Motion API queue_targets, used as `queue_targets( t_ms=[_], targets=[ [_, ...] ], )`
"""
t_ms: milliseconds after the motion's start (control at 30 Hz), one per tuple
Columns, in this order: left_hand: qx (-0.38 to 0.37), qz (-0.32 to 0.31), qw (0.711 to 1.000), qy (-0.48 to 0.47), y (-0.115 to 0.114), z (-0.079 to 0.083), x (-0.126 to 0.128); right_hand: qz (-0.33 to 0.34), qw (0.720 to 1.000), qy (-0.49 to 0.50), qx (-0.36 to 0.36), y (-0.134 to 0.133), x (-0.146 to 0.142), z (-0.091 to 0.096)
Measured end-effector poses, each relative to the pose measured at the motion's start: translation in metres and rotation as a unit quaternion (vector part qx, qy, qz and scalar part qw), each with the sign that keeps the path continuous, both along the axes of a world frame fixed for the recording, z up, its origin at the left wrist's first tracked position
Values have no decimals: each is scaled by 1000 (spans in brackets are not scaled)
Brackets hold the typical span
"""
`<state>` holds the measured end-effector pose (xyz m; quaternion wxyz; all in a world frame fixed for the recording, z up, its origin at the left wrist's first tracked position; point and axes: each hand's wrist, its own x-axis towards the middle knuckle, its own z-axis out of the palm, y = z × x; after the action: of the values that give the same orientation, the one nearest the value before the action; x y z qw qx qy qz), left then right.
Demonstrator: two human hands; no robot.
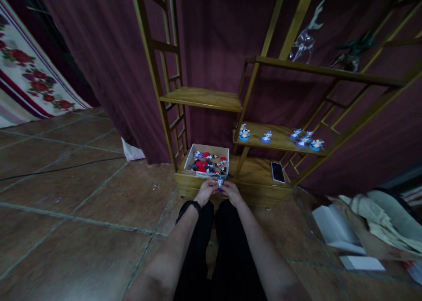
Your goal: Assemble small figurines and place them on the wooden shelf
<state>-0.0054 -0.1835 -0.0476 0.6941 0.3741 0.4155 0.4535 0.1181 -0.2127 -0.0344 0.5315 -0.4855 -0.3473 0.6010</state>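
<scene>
My left hand (206,192) and my right hand (231,192) meet in front of me, fingers curled around a small blue and white figurine (220,182) held between them. Just beyond the hands a white box (194,155) with several red, black and blue small figures rests on the bottom board of a wooden shelf unit (204,98). Several blue-based figurines (265,137) stand in a row on the low shelf to the right. A black band sits on my left wrist.
A phone (278,172) lies flat on the bottom board right of the box. A glass deer (306,34) and a dark figure (354,50) stand on the upper shelf. Cloth and white papers (332,226) lie on the tiled floor at right. Dark red curtain behind.
</scene>
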Motion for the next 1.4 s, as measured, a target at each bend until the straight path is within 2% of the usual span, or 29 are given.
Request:
queue_targets(
  t_ms=[133, 333, 567, 867, 1167, 1400],
  targets=[
    [1, -6, 1000, -7, 0, 1, 0, 5, 1000, -1, -2, -2, -1, 4],
    [-3, -16, 1000, 0, 0, 1, 0, -28, 1000, 3, 5, -2, -1, 2],
    [-2, -29, 999, 15, 0, 4, 2, -19, 1000, 7, 20, -6, 0, 5],
    [-2, -16, 999, 28, -6, 11, 5, -35, 999, -18, -6, -4, 0, 3],
    [10, -2, 998, 55, -6, 9, 6, -32, 999, -7, 13, -8, -2, 11],
    [14, 0, 998, 57, -4, 6, 5, -49, 999, -21, 9, -5, -1, 1]
  ],
)
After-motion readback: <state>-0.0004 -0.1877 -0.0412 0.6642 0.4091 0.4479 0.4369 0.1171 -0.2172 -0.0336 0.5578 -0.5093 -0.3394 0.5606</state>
